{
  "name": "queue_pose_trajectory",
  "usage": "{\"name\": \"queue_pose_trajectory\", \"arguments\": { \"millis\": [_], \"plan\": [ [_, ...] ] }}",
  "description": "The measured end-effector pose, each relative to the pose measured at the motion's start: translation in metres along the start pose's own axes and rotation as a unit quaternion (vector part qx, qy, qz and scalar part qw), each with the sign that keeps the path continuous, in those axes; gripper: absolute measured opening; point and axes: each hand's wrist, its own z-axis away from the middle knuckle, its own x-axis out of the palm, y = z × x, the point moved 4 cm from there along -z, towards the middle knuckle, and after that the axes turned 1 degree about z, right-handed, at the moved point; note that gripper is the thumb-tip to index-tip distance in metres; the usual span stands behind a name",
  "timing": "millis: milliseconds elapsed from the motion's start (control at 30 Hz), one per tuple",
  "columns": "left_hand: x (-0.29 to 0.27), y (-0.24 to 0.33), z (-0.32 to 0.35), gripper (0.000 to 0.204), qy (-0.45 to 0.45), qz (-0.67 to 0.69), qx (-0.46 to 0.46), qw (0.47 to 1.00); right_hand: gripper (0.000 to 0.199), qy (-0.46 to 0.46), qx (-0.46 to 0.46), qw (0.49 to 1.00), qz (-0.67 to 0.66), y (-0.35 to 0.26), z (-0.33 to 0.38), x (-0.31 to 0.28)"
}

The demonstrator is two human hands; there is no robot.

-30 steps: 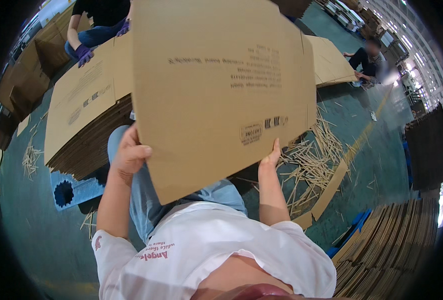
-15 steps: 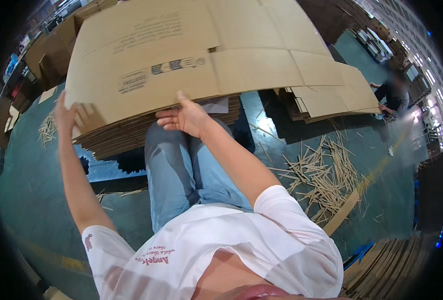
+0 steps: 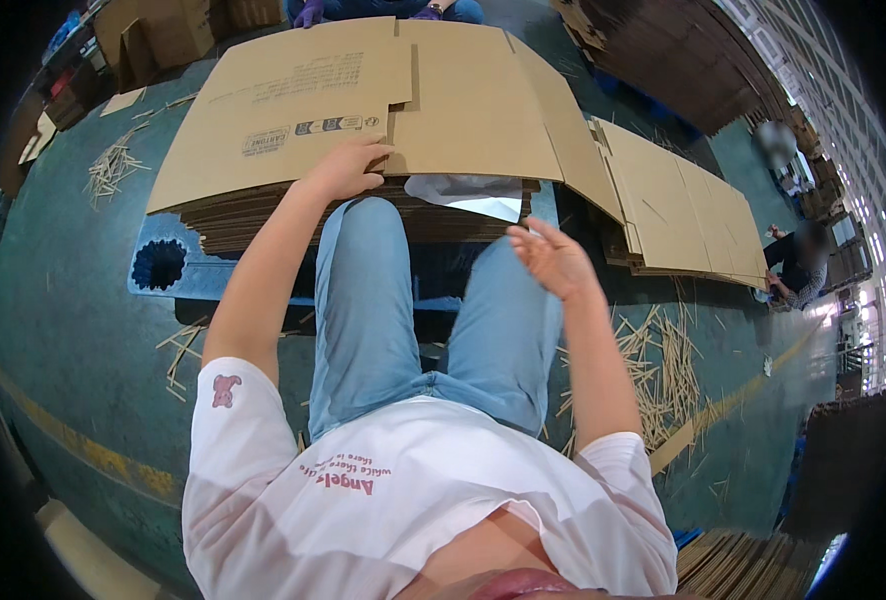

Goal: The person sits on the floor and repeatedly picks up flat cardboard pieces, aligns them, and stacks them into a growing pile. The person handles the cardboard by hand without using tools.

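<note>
Cardboard [image 3: 363,110] that we held up a second ago now lies flat on the stack [image 3: 263,215], upper centre of frame. Our left hand [image 3: 348,168] presses it, fingers spread; our right hand [image 3: 553,258] hovers open and empty at centre-right.

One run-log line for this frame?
left hand: flat on top cardboard sheet | right hand: open, empty, above knee | sheet: on cardboard stack
</note>
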Motion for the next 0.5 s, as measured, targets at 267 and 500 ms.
{"name": "queue_pose_trajectory", "arguments": {
  "millis": [267,500],
  "plan": [
    [0.019,-0.040,-0.018,0.041,0.018,-0.075,0.006,0.997,0.032,0.137,-0.069,0.987,-0.054,-0.091,-0.006,-0.052],
    [0.015,-0.017,-0.023,0.032,-0.007,-0.060,-0.028,0.998,0.061,0.310,-0.077,0.944,-0.085,-0.072,-0.116,-0.158]
  ]
}}
